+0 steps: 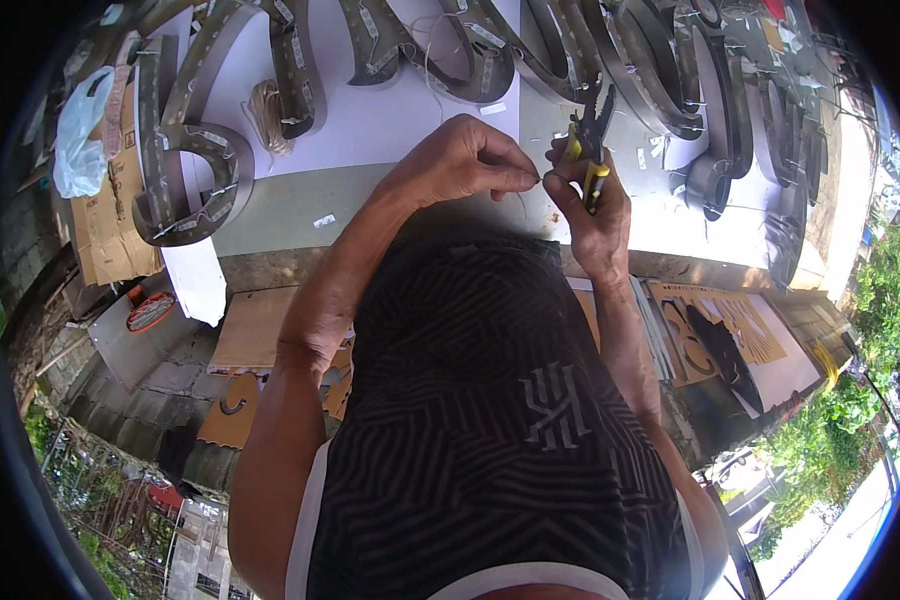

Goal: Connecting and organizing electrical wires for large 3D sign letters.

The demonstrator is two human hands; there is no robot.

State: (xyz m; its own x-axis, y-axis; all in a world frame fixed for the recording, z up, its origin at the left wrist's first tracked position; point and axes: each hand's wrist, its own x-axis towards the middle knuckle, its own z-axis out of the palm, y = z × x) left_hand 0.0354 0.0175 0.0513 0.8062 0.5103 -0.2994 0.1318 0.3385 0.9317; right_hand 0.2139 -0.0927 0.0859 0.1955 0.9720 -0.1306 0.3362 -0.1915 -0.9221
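Observation:
My right hand (598, 212) is closed around pliers (592, 135) with yellow and black handles, their dark jaws pointing away from me. Its thumb and a fingertip meet the fingers of my left hand (470, 163), which are pinched together. Between the two hands runs a thin wire (523, 205), only partly visible. Just beyond them lie hollow grey metal sign letters (480, 85) lined with small white light modules joined by wires. A thin light wire (430, 60) loops over one of the letters.
A coil of pale wire (267, 118) and a metal letter (195, 195) lie at the left, on white sheets and a grey table (290, 215). Cardboard (115, 220) and a plastic bag (82, 130) are farther left. Cut-out boards (710, 335) rest below the table's near edge.

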